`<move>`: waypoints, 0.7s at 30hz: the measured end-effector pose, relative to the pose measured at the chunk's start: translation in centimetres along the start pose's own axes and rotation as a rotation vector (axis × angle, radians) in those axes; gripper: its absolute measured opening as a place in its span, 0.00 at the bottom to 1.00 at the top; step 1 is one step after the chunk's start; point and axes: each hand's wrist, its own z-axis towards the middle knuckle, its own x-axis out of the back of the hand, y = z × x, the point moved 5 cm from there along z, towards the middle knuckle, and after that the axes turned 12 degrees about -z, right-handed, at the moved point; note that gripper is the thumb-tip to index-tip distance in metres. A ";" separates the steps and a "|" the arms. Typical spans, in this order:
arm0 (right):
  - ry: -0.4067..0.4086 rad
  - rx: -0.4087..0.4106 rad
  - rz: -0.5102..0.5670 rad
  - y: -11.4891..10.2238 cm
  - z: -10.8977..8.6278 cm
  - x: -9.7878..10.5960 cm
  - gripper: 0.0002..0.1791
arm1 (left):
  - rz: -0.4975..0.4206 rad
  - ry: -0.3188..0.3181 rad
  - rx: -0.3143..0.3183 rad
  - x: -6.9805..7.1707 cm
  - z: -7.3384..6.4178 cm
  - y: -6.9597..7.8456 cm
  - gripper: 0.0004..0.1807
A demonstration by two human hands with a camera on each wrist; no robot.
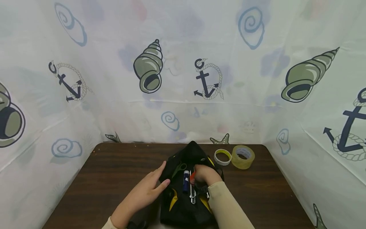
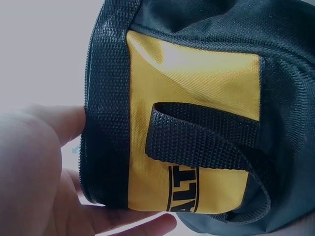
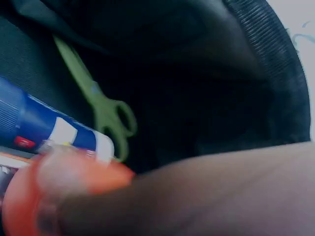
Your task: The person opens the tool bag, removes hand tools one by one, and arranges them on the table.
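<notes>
A black bag (image 1: 186,214) with yellow panels lies open on the table. My left hand (image 1: 147,190) holds the bag's left edge; in the left wrist view the thumb is at the zippered rim (image 2: 106,123) and fingers reach underneath. Inside the bag, my right hand (image 1: 207,174) grips a rounded orange object (image 3: 24,204), blurred and partly hidden, so its kind is unclear. Beside it are a blue glue stick (image 1: 186,183) with a white end and a box cutter (image 1: 193,195). Green-handled scissors (image 3: 106,110) lie deeper in the bag.
Behind the bag's right side stand a narrow white-and-yellow tape roll (image 1: 222,157) and a wide clear packing tape roll (image 1: 242,157). The brown table (image 1: 120,168) meets a printed cloth backdrop (image 1: 183,79) at the back and sides. A dark item (image 1: 137,224) shows at the front edge.
</notes>
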 end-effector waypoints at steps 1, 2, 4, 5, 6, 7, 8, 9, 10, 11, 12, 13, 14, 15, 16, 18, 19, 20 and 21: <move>0.010 0.008 0.006 -0.2 -0.2 0.1 0.12 | -0.004 -0.004 0.007 0.0 -0.1 0.0 0.48; 0.029 0.026 0.011 -0.4 -0.4 0.4 0.11 | -0.006 -0.006 0.014 -0.1 -0.1 -0.1 0.48; 0.067 0.076 0.021 -1.0 -0.9 1.1 0.11 | -0.006 -0.009 0.017 -0.1 -0.2 -0.1 0.48; 0.084 0.117 0.019 -1.4 -1.2 1.6 0.10 | -0.006 -0.006 0.013 -0.1 -0.2 0.0 0.48; 0.095 0.162 0.018 -1.8 -1.5 2.1 0.10 | -0.005 -0.002 0.008 0.0 -0.2 0.1 0.48; 0.098 0.208 0.027 -2.2 -1.9 2.6 0.10 | -0.005 0.000 0.004 0.0 -0.2 0.1 0.48; 0.103 0.259 0.028 -2.6 -2.4 3.0 0.10 | -0.005 0.001 0.000 0.0 -0.2 0.2 0.49; 0.099 0.306 0.035 -2.9 -2.9 3.5 0.11 | -0.007 0.000 -0.002 0.0 -0.1 0.2 0.49; 0.091 0.355 0.039 -3.1 -3.5 3.9 0.12 | -0.012 -0.003 -0.003 0.0 -0.1 0.2 0.49; 0.081 0.401 0.045 -3.3 -4.1 4.2 0.12 | -0.016 -0.005 -0.003 0.0 -0.1 0.2 0.49; 0.072 0.438 0.053 -3.3 -4.8 4.6 0.12 | -0.021 -0.008 -0.001 -0.1 -0.1 0.2 0.49; 0.068 0.470 0.064 -3.3 -5.4 5.0 0.11 | -0.024 -0.009 0.002 -0.1 0.0 0.1 0.49; 0.071 0.497 0.075 -3.2 -6.0 5.4 0.10 | -0.026 -0.009 0.004 -0.1 0.0 0.1 0.49; 0.080 0.521 0.091 -3.0 -6.6 5.7 0.09 | -0.028 -0.010 0.006 -0.1 0.0 0.0 0.49; 0.099 0.542 0.102 -2.8 -7.1 6.1 0.08 | -0.030 -0.009 0.007 -0.1 0.0 0.0 0.49; 0.162 0.570 0.129 -2.4 -7.9 6.9 0.08 | -0.024 -0.007 0.007 0.0 0.1 -0.1 0.48; 0.203 0.582 0.141 -2.1 -8.3 7.3 0.08 | -0.020 -0.005 0.006 0.0 0.1 -0.1 0.48; 0.247 0.591 0.154 -1.8 -8.6 7.7 0.09 | -0.020 -0.005 0.005 0.0 0.1 -0.1 0.48; 0.294 0.601 0.164 -1.4 -8.8 8.0 0.10 | -0.017 -0.004 0.004 0.0 0.1 -0.2 0.49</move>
